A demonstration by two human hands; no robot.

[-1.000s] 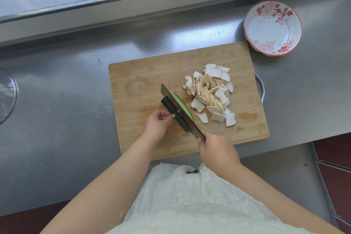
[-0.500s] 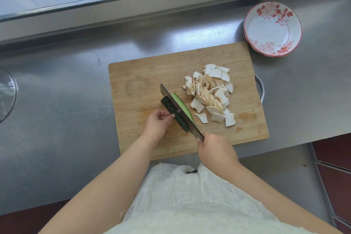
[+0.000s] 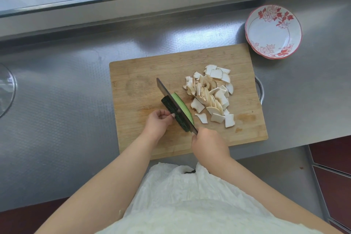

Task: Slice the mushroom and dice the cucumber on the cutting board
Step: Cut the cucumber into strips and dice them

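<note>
While the knife (image 3: 171, 100) is gripped by the right hand (image 3: 208, 145), the cucumber (image 3: 175, 113) is steadied by curled left hand (image 3: 158, 123) fingertips (image 3: 171, 115), mushroom slices (image 3: 211, 94) lying beyond the blade.

We see a pale tan wooden cutting board (image 3: 144, 74) with a fine straight grain and a faint darker ring stain. On it the mushroom slices (image 3: 212, 95) are white to cream, some with light brown edges. The cucumber (image 3: 175, 111) shows very dark green, bumpy skin and a light green cut face. The knife (image 3: 167, 94) blade is dark grey. The bowl (image 3: 273, 32) is white with a red rim and red flowers and leaves. The counter (image 3: 66, 104) is grey steel with a fine dotted texture. We note a white crinkled garment (image 3: 190, 199) below, and dark red-brown cabinet fronts (image 3: 334, 178).
</note>
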